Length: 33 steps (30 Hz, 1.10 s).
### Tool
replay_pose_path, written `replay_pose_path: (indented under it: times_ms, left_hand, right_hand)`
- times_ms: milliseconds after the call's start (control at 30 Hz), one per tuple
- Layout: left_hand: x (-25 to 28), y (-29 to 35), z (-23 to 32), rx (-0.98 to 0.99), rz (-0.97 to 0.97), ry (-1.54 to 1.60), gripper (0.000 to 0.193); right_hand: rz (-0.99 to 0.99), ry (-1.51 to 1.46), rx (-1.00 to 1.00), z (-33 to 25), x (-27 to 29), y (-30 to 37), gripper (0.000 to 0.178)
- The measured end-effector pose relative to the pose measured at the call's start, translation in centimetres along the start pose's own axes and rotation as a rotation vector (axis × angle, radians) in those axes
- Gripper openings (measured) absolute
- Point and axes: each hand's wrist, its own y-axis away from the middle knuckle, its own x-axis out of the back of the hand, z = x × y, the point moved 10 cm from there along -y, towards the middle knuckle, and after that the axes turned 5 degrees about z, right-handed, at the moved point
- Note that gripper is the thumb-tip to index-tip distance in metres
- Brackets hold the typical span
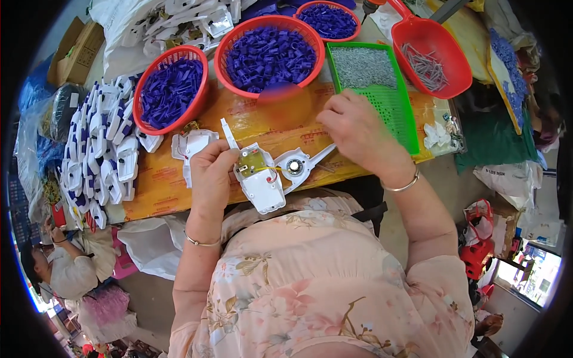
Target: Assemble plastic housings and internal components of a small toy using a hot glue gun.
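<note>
My left hand [213, 173] grips a white plastic housing half [262, 190] with a green circuit board [253, 160] inside it. Thin wires run from there to a second white shell piece [296, 169], which carries a round metal-rimmed part and a narrow handle. My right hand [361, 130] hovers over the near left side of a green perforated tray [391, 110]. Its fingers are curled together, and anything between them is hidden. Small silver screws [363, 67] fill the far part of that tray. Beside my left hand lies another white housing piece [196, 145] with wires.
Red baskets [216, 55] of small purple plastic parts stand along the back. A red scoop [459, 86] with long metal pins lies right of the tray. White-and-purple assemblies [98, 143] are piled at left. The table [161, 188] has an orange-yellow covering. Another person [74, 268] sits at far left.
</note>
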Motion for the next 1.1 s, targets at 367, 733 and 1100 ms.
replay_pose_path:
  times_ms: [367,733,1100]
  left_hand:
    - [0.1,-1.1,-1.9,0.006,-0.076,-0.114,0.01]
    - [-1.8,-0.3,-1.1,0.053,-0.183,-0.035,0.01]
    - [-3.6,0.3,-0.5,0.065,-0.26,-0.041,0.019]
  right_hand:
    - [-0.212,0.193,0.137,-1.2,-2.2,-0.5,0.004]
    - [-0.068,-1.059,-0.529,-1.1,-5.1,-1.8,0.016]
    - [-0.235,-1.263,-0.667,-1.5,-7.7,-2.0,0.014]
